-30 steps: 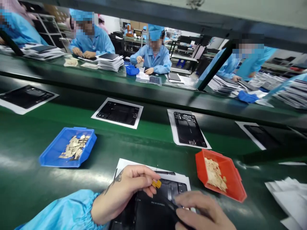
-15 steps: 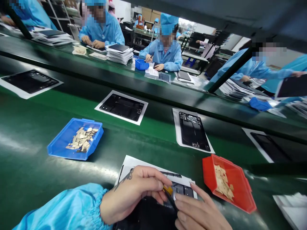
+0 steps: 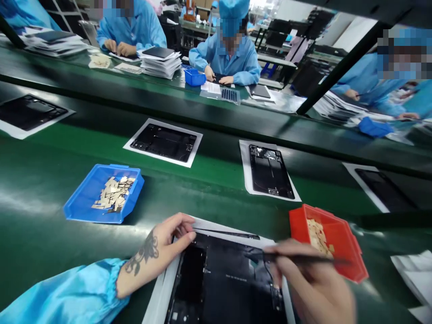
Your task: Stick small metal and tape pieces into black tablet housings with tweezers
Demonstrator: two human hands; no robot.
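An opened black tablet housing [image 3: 229, 288] lies on white paper in front of me, with dark parts and cables inside it. My left hand [image 3: 168, 245] grips its upper left corner, thumb on the edge and fingers curled at the paper's side. My right hand [image 3: 310, 279], blurred by motion, holds black tweezers [image 3: 303, 259] like a pen over the housing's upper right. The tips point left, close above the inside of the housing; whether they touch or hold anything I cannot tell. A thin dark strip [image 3: 229, 233] lies along the housing's far edge.
A blue bin [image 3: 81, 198] at left and a red bin [image 3: 347, 252] at right hold small pale pieces. Beyond them, several tablet housings [image 3: 165, 141] lie on paper along a green belt [image 3: 216, 168]. Co-workers in blue sit across. White sheets [image 3: 413, 274] lie far right.
My hands have moved apart. The left went from above the housing to its upper left corner; the right brought the tweezers over the upper right. The yellow piece between my hands is no longer visible.
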